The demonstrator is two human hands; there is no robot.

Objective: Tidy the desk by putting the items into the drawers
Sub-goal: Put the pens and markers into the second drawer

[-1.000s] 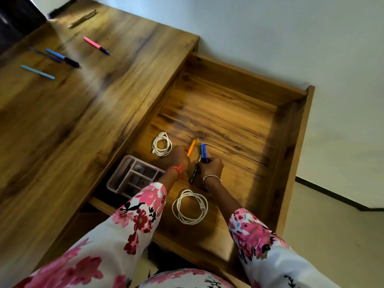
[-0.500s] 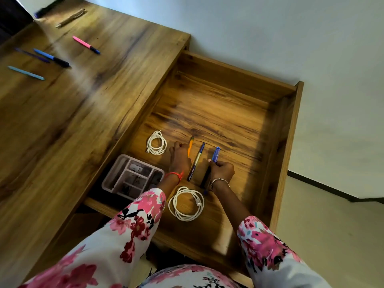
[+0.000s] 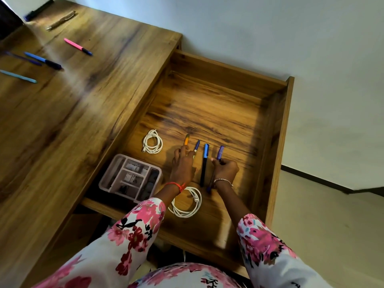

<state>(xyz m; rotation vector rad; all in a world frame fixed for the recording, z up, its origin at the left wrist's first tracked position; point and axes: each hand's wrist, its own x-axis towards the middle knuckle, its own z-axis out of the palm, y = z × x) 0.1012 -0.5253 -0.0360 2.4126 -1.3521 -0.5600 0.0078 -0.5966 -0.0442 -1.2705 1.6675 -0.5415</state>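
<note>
In the open drawer (image 3: 270,132), down on its wooden floor: four pens side by side in a row now, not bunched up in both hands like a second ago. So nearly done with this lot.

Under the left hand (image 3: 182,166), straight fingers touching the orange pen (image 3: 186,139) and the thin blue pen (image 3: 196,144). Between the hands, left alone, the blue and black pen (image 3: 204,163). In the right hand (image 3: 226,171), pinched by curled fingers, the purple pen (image 3: 220,152).

Up on the desk (image 3: 83,121), more pens to fetch.
</note>
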